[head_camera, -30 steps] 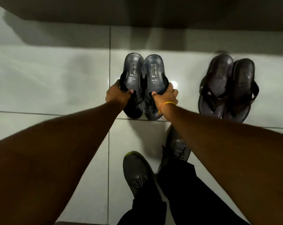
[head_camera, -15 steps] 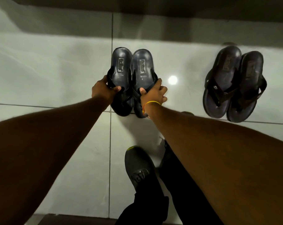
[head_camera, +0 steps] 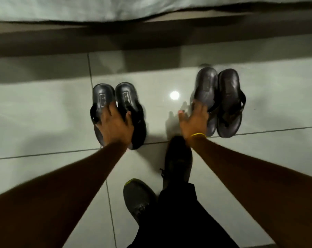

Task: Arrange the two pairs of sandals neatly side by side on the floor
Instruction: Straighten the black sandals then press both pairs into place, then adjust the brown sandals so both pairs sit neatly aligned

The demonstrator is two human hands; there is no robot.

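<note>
Right hand (head_camera: 194, 119) moved from black pair (head_camera: 118, 113) onto brown pair (head_camera: 221, 102).

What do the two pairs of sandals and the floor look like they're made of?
Black slide sandals with printed insoles: likely moulded rubber or foam, dull sheen. Dark brown thong sandals: possibly leather or imitation, smooth, soft gloss. Pale floor: glazed ceramic tile, mirror-like light reflection, grout lines.

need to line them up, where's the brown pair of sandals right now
In the head view, the brown pair of sandals lies on the tiled floor at right, under the right hand.
</note>
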